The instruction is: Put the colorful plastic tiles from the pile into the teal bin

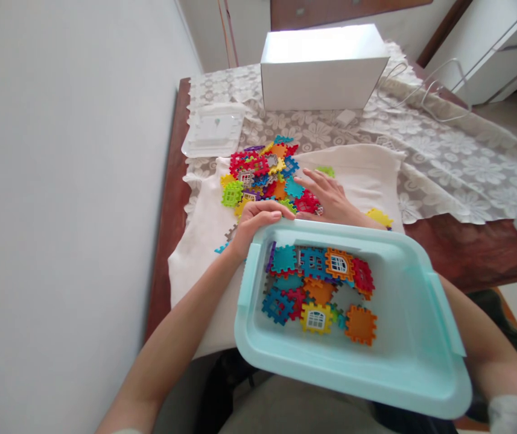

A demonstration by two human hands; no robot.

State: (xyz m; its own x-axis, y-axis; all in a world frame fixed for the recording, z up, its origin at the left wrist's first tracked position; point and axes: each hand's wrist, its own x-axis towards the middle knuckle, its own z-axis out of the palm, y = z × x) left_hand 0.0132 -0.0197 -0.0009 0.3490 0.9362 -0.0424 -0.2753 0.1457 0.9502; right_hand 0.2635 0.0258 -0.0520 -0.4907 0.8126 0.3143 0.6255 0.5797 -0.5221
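A pale turquoise plastic tub is close in front of me, tilted so that its inside shows. Several interlocking plastic building tiles, among them a yellow window tile and a plain orange tile, lie toward its left and far side. My left hand grips the tub's far left corner, thumb along the rim. Beyond the far rim, my right hand is open, fingers stretched out beside a heap of colourful tiles. My right forearm passes partly behind the tub.
Under the heap is a white cloth over a patterned lace tablecloth. A white box stands at the back, a clear plastic lid at the far left. A stray yellow tile lies right of the heap. The wall borders the left.
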